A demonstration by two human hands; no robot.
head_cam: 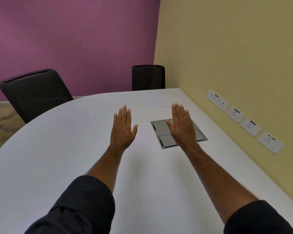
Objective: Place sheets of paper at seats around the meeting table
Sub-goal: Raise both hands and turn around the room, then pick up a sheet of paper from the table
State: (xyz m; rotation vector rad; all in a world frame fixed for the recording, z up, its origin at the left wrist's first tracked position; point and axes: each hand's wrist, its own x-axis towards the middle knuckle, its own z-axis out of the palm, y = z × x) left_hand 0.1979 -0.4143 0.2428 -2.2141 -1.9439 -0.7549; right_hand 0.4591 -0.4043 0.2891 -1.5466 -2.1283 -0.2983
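Observation:
Both my arms stretch out over the white meeting table (57, 149). My left hand (123, 128) is flat, palm down, fingers together and empty, over the table's middle. My right hand (183, 127) is flat and empty too, hovering over the grey cable hatch (161, 130). A white sheet of paper (160, 103) lies at the far edge, in front of the right chair; only its faint near edge shows against the white top. Two black chairs stand at the far side, one at the left (35, 93) and one at the right (148, 77).
A yellow wall runs along the table's right side with a row of white socket plates (243, 120). A purple wall stands behind the chairs. Patterned floor (0, 120) shows at the far left.

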